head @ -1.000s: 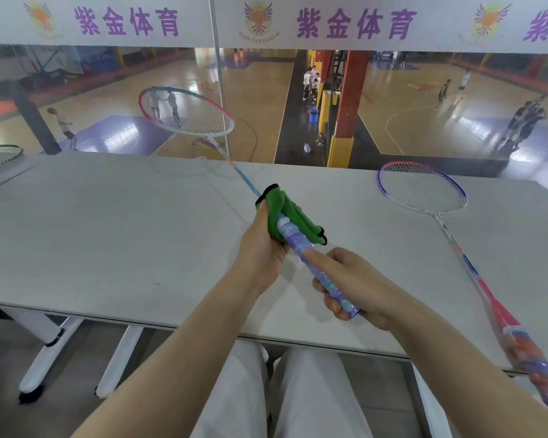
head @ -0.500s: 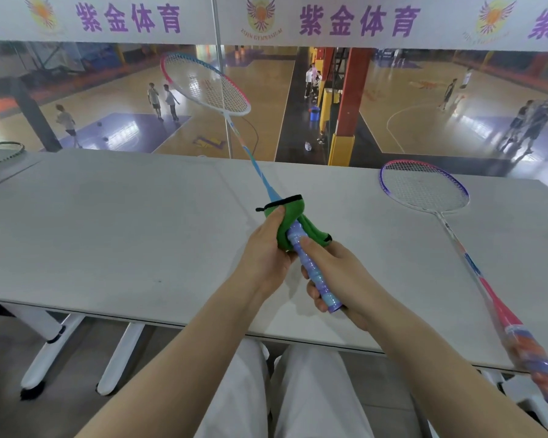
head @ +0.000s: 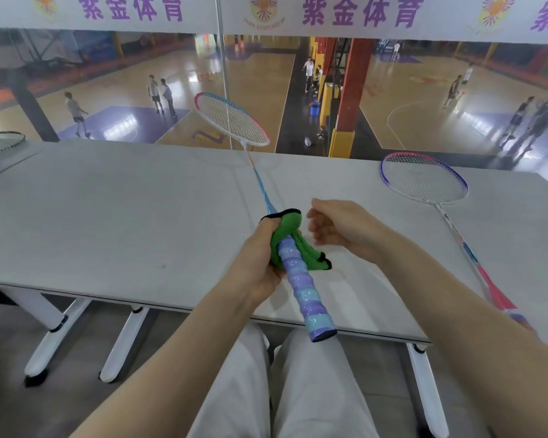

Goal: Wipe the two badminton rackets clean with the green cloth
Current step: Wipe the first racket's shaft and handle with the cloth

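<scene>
While we look down from the head view, our left hand (head: 260,257) holds the green cloth (head: 290,240) wrapped round the top of the handle of the raised racket (head: 298,279); its fingers are curled tight round the cloth, though most of them are hidden on the far side; our right hand (head: 339,229) floats just to the right of those fingers, loose and half spread, holding nothing and touching nothing we can see. We think the step now is rubbing this first racket; to do it well we would take the bare handle below the left fingers with the free hand, keep the cloth squeezed snug all the way round, and slide it slowly up the thin shaft so the head does not wobble. Soft and fluffy, the cloth has a dark edge, and its loose corners hang down right of our left fingers; the handle is bumpy, with rings of purple and pale blue tape; the shaft is thin and smooth; the round head has white strings in a pink and blue rim. Far right of our right hand's fingers, the second racket (head: 424,181) lies flat on the grey table (head: 108,216), smooth and hard-looking, and not yet picked up.
</scene>
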The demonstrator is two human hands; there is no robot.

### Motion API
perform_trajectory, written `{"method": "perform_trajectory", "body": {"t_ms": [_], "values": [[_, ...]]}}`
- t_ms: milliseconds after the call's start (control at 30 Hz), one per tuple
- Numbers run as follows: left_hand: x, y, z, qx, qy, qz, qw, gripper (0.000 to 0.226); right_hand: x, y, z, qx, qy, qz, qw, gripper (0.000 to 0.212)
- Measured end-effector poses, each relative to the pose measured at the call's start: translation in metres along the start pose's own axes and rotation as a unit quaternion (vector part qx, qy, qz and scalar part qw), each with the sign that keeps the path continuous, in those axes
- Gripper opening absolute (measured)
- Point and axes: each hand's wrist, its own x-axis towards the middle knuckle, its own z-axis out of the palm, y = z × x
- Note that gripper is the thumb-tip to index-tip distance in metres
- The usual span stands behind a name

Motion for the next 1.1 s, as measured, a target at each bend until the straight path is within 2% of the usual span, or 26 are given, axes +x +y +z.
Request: {"method": "perform_trajectory", "body": {"t_ms": [200,300,433,500,533,600,733,833,967,1100], "values": [[-0.015,0.0,-0.013,0.025,-0.018,-0.044,0.999,0.031,0.038,-0.019,0.048,0.113,-0.111,0.076,0.984,0.041],[-0.027,0.002,-0.023,0.034,-0.042,-0.1,0.994,0.022,0.044,-0.028,0.067,0.219,-0.127,0.1,0.962,0.044],[-0.035,0.008,-0.046,0.055,-0.041,-0.139,0.988,0.02,0.042,-0.03,0.074,0.338,-0.091,0.1,0.931,0.044],[-0.037,0.012,-0.055,0.062,-0.051,-0.159,0.984,0.032,0.039,-0.028,0.074,0.362,-0.067,0.086,0.926,0.04],[-0.038,0.015,-0.057,0.073,-0.054,-0.171,0.981,0.042,0.037,-0.028,0.074,0.363,-0.044,0.077,0.927,0.038],[-0.037,0.02,-0.059,0.1,-0.059,-0.182,0.976,0.047,0.032,-0.029,0.075,0.352,0.006,0.053,0.935,0.034],[-0.031,0.03,-0.055,0.168,-0.079,-0.187,0.965,0.026,0.031,-0.034,0.071,0.324,0.115,0.031,0.938,0.031],[-0.025,0.035,-0.05,0.251,-0.091,-0.17,0.949,0.024,0.029,-0.035,0.063,0.311,0.175,0.047,0.933,0.03],[-0.022,0.04,-0.036,0.329,-0.115,-0.163,0.923,0.022,0.025,-0.039,0.049,0.303,0.206,0.047,0.929,0.028],[-0.018,0.041,-0.026,0.273,-0.119,-0.187,0.936,0.027,0.025,-0.045,0.033,0.291,0.224,0.047,0.929,0.027]]}}
